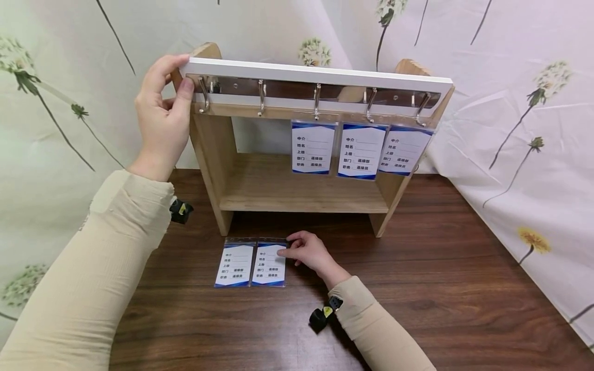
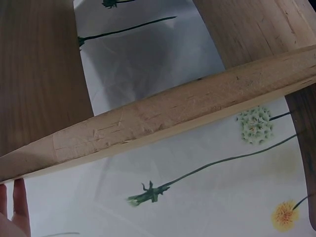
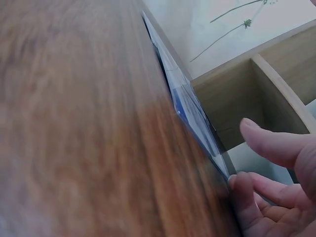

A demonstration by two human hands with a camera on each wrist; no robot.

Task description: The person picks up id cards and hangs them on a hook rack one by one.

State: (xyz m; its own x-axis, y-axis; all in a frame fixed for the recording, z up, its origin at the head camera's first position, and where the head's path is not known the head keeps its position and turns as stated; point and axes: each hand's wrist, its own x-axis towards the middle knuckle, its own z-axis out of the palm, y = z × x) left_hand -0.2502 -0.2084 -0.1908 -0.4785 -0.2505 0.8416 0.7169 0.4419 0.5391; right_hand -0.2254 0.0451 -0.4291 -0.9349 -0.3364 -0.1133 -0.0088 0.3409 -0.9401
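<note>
A wooden shelf stand (image 1: 303, 183) carries a white hook rail (image 1: 320, 74) with several metal hooks along its top. My left hand (image 1: 162, 113) grips the rail's left end, thumb at the front; the left wrist view shows its fingertips (image 2: 19, 202) against the wooden side panel (image 2: 148, 118). Three badge holders (image 1: 362, 150) with printed cards hang at the rail's middle and right. Two more lie side by side on the table. My right hand (image 1: 308, 252) is at the right-hand badge holder (image 1: 269, 268), a fingertip at its edge (image 3: 197, 126) and the thumb (image 3: 266, 143) raised apart from it.
The stand rests on a dark wooden table (image 1: 464, 288). The left-hand badge holder (image 1: 234, 268) lies beside the one at my right hand. A flower-printed cloth (image 1: 501, 129) covers the wall behind and on both sides.
</note>
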